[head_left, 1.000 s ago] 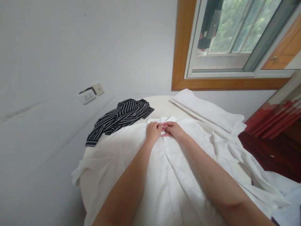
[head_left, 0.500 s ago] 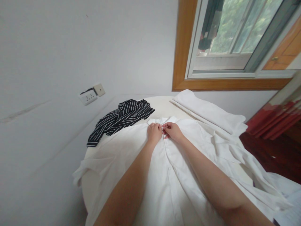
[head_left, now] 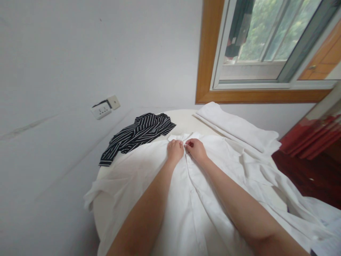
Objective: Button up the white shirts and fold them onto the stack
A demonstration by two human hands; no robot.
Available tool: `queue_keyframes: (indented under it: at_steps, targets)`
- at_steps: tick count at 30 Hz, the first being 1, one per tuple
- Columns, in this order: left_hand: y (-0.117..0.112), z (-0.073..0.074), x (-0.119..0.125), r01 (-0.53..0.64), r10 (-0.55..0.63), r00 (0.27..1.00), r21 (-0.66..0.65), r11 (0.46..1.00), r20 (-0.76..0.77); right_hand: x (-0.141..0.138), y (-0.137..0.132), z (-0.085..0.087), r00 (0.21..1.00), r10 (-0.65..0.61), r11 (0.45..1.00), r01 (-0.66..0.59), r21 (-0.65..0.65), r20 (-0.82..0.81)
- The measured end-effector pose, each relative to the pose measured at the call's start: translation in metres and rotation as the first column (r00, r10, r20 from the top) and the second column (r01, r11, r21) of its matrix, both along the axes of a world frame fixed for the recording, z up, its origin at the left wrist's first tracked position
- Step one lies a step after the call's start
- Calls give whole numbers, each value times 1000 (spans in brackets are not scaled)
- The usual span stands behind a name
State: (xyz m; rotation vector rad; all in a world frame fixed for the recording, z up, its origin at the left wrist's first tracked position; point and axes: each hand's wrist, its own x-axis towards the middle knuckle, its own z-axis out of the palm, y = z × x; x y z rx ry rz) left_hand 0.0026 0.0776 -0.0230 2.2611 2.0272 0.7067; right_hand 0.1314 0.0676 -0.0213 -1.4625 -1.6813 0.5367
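Note:
A white button-up shirt [head_left: 176,199] lies spread out front side up, its collar at the far end and its sleeves out to both sides. Just below the collar, my left hand [head_left: 175,150] has its fingers closed on the shirt's front edge. Close beside it on the right, my right hand [head_left: 195,148] is curled in a pinch at the opposite front edge. The cloth between its fingertips is too small to make out clearly. Small buttons run down the front strip toward me.
The shirt covers most of a cream round table [head_left: 182,119]. A crumpled black-and-white striped garment [head_left: 138,133] lies at the back left, and a folded white cloth [head_left: 234,124] at the back right. Behind are a wall socket [head_left: 101,110], a wood-framed window [head_left: 255,96] and a red curtain [head_left: 311,138].
My right fingers have curled in and drawn slightly away from my left hand, leaving a small gap. My left hand stays in place on the shirt.

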Motion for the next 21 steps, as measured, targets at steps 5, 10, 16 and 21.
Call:
queue_keyframes:
  at_steps: [5,10,16,21]
  targets:
    - [3,-3,-3,11,-11,1000,19,1000,10,3,1,-2,998,58,998,-57,25,-21]
    - [5,-3,-5,45,-46,998,17,999,52,2,1,-2,1000,10,1000,-10,-5,-12]
    - [4,0,-7,76,-76,994,6,997,74,4,1,-1,997,57,998,-59,-29,-53]
    - [3,3,-6,68,-67,994,-4,998,84,4,2,-1,992,76,996,-80,-35,-99]
